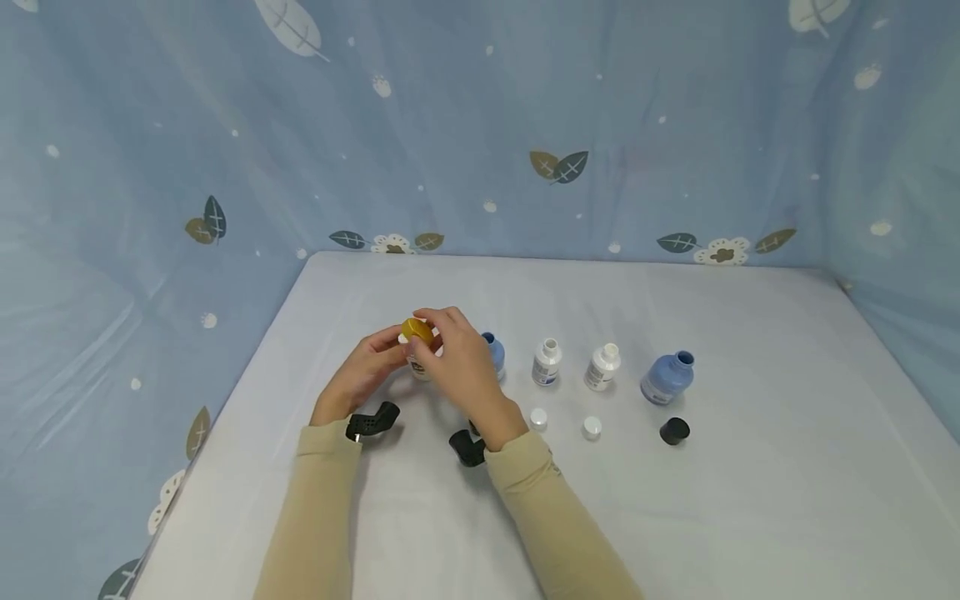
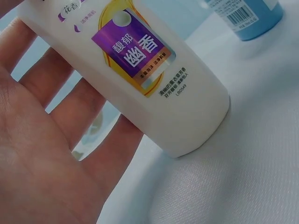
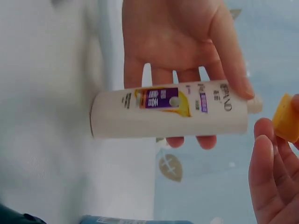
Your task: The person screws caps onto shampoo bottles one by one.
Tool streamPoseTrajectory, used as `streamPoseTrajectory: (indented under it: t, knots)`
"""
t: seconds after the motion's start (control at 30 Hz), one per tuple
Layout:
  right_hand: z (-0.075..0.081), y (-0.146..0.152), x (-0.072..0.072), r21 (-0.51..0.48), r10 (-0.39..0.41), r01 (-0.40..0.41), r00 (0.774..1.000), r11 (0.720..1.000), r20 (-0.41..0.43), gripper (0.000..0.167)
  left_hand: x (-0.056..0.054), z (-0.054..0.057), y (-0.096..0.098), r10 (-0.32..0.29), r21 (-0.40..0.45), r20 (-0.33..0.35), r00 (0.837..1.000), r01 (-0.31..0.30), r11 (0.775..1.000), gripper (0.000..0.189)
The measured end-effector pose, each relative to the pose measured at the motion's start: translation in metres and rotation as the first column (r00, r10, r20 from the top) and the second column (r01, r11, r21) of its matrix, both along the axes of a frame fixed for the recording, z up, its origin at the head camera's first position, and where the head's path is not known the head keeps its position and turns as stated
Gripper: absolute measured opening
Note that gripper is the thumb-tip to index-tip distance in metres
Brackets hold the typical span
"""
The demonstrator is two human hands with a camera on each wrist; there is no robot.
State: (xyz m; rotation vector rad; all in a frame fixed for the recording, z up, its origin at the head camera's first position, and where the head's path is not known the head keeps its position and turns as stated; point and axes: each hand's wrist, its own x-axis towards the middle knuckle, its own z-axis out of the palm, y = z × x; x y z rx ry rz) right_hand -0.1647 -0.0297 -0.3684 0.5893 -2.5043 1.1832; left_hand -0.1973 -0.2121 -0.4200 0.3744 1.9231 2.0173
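White bottle (image 3: 163, 114), long axis upright, top toward yellow cap (image 3: 286, 120)

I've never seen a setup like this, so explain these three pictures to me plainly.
There's no machine, just bare-handed work. The wide picture comes from a camera worn on the head; the label close-up from the left wrist; the sideways-looking one from the right wrist. The left hand grips a white bottle with a purple label, while the right hand holds a yellow cap near its neck. On the white table, further right, are two blue bottles and two small white bottles, with two white caps and a black cap nearer the viewer.
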Motion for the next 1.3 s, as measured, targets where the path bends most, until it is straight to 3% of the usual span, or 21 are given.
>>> streamPoseTrajectory:
  t: [0.13,0.6,0.9,1.3]
  knots:
    - [-0.002,0.002,-0.003,-0.017,-0.041,0.041,0.999,0.999,-0.001,0.032,-0.002,-0.003,0.001,0.011,-0.029,-0.001,1.000,-0.011,1.000,0.037]
    - [-0.015,-0.007,-0.003,0.002,-0.027,0.028,0.998,1.000,-0.061,0.031,0.004,-0.001,-0.007,0.013,-0.077,-0.002,1.000,-0.013,0.997,0.037]
    - [-0.020,-0.011,-0.003,-0.016,-0.025,0.022,0.987,1.000,-0.157,0.028,0.005,-0.007,-0.008,0.006,-0.017,-0.038,0.999,-0.007,1.000,0.035]
    - [-0.023,-0.010,-0.006,-0.114,-0.057,0.033,0.976,0.993,-0.211,0.022,0.009,0.010,0.003,-0.007,-0.023,-0.044,0.999,0.006,1.000,0.034]
